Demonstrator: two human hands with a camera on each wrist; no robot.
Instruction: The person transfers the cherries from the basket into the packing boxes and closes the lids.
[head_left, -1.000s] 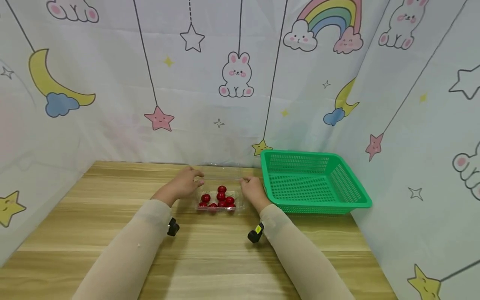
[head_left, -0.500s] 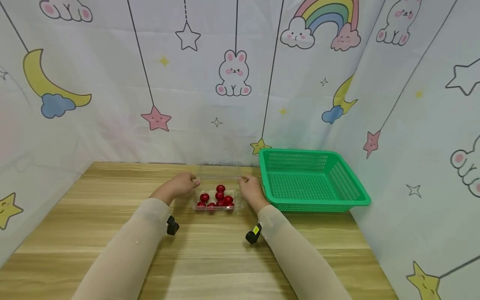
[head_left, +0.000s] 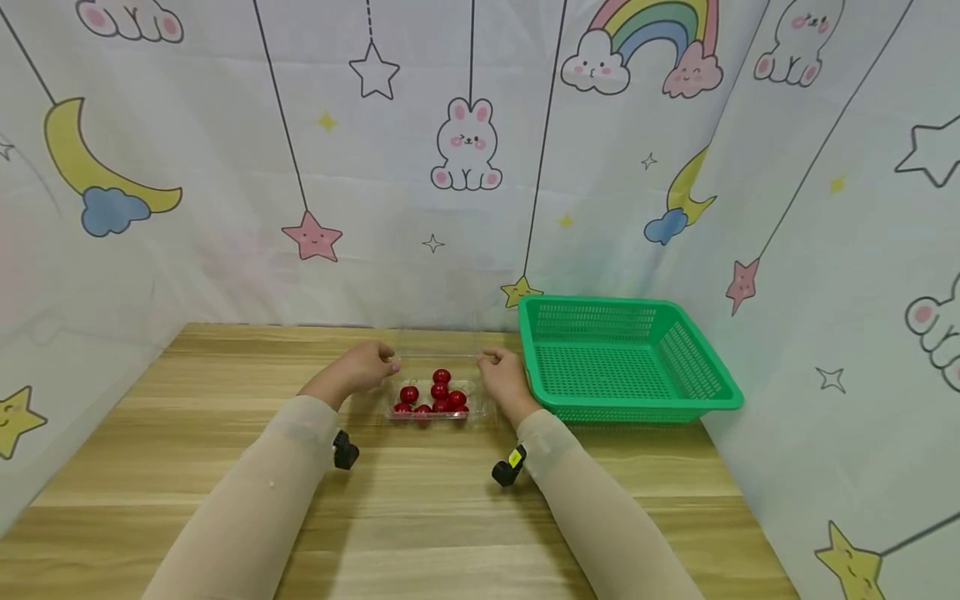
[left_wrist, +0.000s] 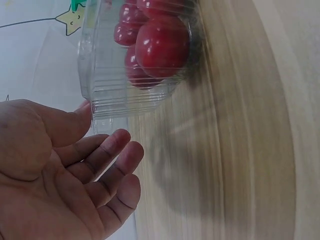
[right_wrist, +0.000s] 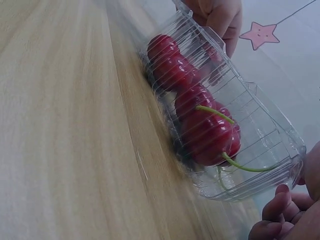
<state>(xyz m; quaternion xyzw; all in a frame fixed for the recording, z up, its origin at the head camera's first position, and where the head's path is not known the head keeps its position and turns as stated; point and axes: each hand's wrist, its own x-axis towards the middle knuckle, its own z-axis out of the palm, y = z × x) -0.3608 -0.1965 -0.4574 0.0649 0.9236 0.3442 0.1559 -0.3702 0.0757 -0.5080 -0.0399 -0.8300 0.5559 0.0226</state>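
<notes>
A clear plastic clamshell box (head_left: pixel 476 398) stands on the table with its lid (head_left: pixel 438 356) raised at the back; the see-through lid is hard to make out. Several red cherries (head_left: pixel 439 391) lie in the box, and green stems show in the right wrist view. At the left back corner, my left hand (head_left: pixel 357 367) pinches the plastic edge between thumb and fingers, the other fingers loosely bent. My right hand (head_left: pixel 506 383) pinches the opposite corner. Its grip is partly cut off by the frame edge in the right wrist view.
An upright green perforated basket (head_left: pixel 630 371) sits close to my right hand, at the table's back right. Behind the wooden table (head_left: pixel 420 517) hangs a white printed cloth (head_left: pixel 360 167), which also runs along both sides.
My left hand's fingers, apart from the lid a second ago, have come in and closed on its corner. The lid appears more upright. My right hand and the cherries have stayed in place.
</notes>
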